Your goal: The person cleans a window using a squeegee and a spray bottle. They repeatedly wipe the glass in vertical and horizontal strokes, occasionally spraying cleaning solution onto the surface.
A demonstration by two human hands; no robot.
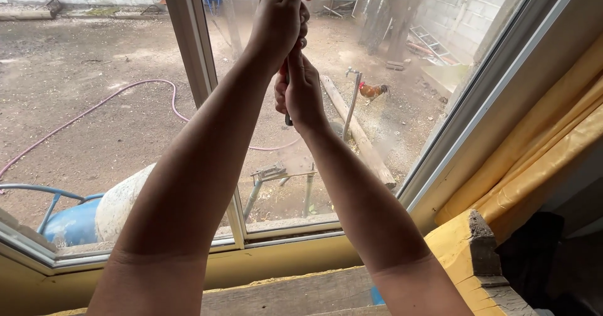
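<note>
Both the left hand point(281, 16) and right hand point(300, 90) clench their fingers around a thin dark rod point(289, 120) against the dusty glass window point(389, 71) in its pale metal frame point(196, 58).

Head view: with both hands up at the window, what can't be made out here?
- Thin dark tool: only its lower tip shows below the right hand; the rest is wrapped by both hands.
- Left hand: fingertips cut off by the top edge.
- Window pane: smeared and hazy on the right, blurring the yard behind.
- Rooster: too small for detail.
</note>
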